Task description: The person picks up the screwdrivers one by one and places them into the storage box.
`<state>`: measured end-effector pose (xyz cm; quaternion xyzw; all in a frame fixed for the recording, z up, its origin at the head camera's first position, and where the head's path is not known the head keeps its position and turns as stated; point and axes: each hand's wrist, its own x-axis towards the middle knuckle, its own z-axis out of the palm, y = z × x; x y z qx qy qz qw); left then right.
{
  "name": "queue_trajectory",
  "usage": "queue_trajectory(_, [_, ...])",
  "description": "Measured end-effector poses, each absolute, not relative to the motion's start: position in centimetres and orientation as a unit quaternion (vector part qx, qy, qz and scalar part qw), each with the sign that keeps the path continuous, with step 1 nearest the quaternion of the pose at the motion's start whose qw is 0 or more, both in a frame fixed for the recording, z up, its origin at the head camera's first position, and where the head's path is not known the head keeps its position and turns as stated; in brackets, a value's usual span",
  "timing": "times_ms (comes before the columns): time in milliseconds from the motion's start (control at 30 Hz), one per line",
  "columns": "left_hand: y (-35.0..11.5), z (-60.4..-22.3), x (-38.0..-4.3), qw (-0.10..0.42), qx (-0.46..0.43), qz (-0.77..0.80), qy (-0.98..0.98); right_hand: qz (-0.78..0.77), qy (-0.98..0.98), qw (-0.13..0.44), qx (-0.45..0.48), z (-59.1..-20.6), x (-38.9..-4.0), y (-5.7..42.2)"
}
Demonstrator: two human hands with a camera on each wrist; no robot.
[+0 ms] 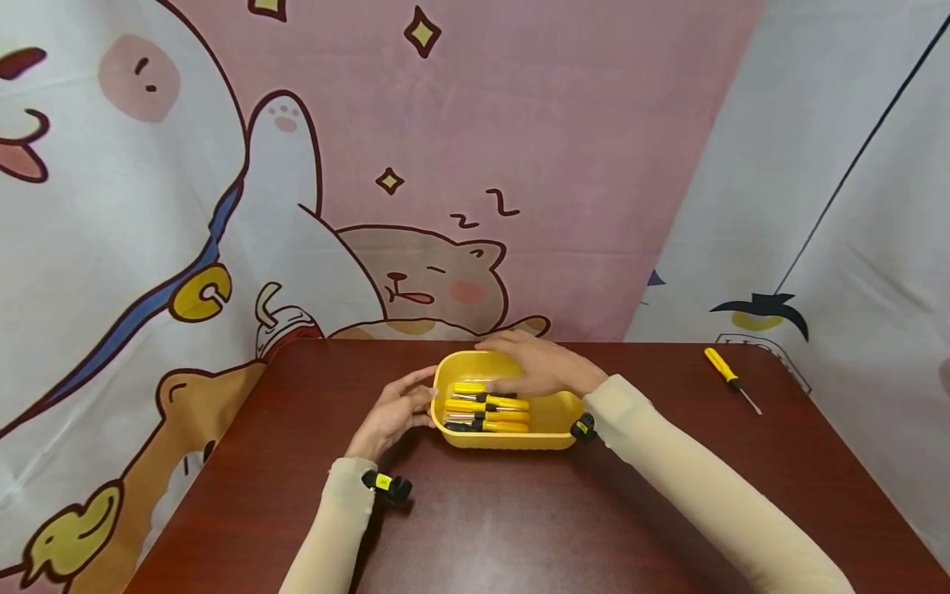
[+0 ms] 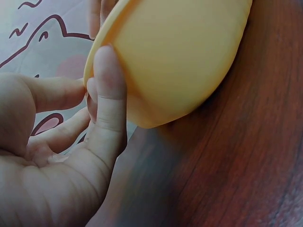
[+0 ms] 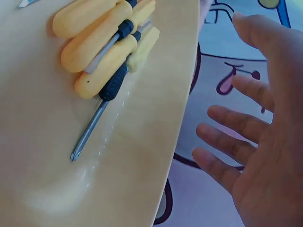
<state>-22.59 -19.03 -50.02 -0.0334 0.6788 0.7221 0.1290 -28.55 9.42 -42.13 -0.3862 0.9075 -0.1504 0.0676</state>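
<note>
A yellow plastic basket sits on the table with several screwdrivers lying inside it. These have yellow handles with black collars and metal shafts, bunched toward the left half. My left hand pinches the basket's left end, its fingertips on both sides of the rim in the left wrist view. Over the far rim extends my right hand, holding nothing. Its fingers are spread beside the rim in the right wrist view, where one screwdriver points its cross tip toward the basket's end.
One loose yellow-handled screwdriver lies on the dark red-brown table at the far right. A cartoon-printed cloth hangs behind the table's back edge. Small black cameras are strapped at both wrists.
</note>
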Motion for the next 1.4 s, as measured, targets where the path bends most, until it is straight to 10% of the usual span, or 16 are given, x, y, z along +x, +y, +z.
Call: queue_trajectory(1400, [-18.9, -50.1, -22.5, 0.127, -0.022, 0.728, 0.673, -0.173, 0.952, -0.117, -0.225, -44.6, -28.7, 19.2])
